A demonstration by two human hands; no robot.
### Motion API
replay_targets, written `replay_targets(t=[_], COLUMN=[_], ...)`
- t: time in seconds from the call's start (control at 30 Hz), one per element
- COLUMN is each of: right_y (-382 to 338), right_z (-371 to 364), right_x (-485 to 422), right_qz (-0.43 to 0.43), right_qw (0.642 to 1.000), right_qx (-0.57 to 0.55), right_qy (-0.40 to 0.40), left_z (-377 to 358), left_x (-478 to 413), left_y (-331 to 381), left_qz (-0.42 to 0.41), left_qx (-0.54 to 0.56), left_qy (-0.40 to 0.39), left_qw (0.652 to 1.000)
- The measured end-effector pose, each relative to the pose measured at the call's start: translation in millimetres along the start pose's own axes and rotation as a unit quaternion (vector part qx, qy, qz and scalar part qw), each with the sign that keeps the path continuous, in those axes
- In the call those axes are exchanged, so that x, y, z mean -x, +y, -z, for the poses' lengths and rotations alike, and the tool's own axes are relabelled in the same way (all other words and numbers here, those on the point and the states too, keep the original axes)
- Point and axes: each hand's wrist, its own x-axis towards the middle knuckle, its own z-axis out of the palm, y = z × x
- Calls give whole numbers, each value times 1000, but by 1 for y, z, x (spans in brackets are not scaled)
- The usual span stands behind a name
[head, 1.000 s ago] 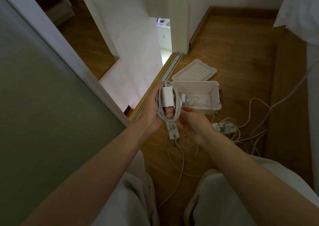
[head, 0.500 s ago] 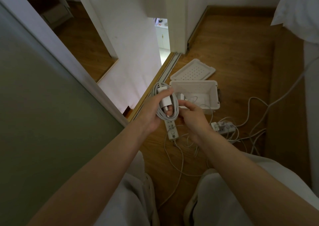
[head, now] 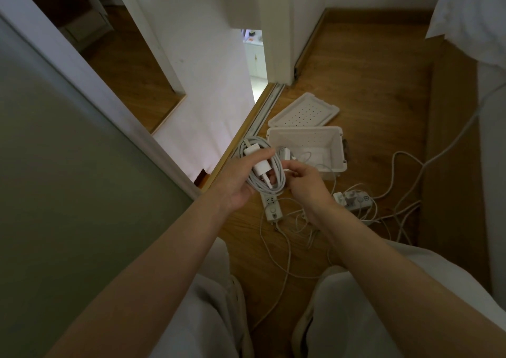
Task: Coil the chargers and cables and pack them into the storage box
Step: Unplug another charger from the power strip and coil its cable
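left hand (head: 235,184) gripping coiled charger cable (head: 277,184), right hand (head: 305,182) pinching its loops, storage box (head: 338,149) beyond

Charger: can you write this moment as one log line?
left hand: holds coiled charger | right hand: at its edge | storage box: open

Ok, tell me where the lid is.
In the head view, the lid lies on the floor right of centre, just behind the open box and beside the door track.
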Motion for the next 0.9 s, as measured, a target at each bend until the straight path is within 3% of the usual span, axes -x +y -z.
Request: replay_targets(t=[0.37,0.6,0.8,0.9], right_y=[10,4,10,4], right_z=[-3,-4,-18,-20], right_x=[-1,-1,5,8], right_qz=[29,33,-31,-32], right_qw=[999,991,999,998], right_qx=[3,102,-13,-57], right_qy=[19,-80,-6,24], left_z=[3,13,7,3], left_x=[-3,3,-1,-4], left_y=[-4,-2,-8,-10], left_qz=[37,135,91,34], left_qx=[-46,-1,-41,-93], left_qy=[39,26,90,163], left_qw=[998,991,991,982])
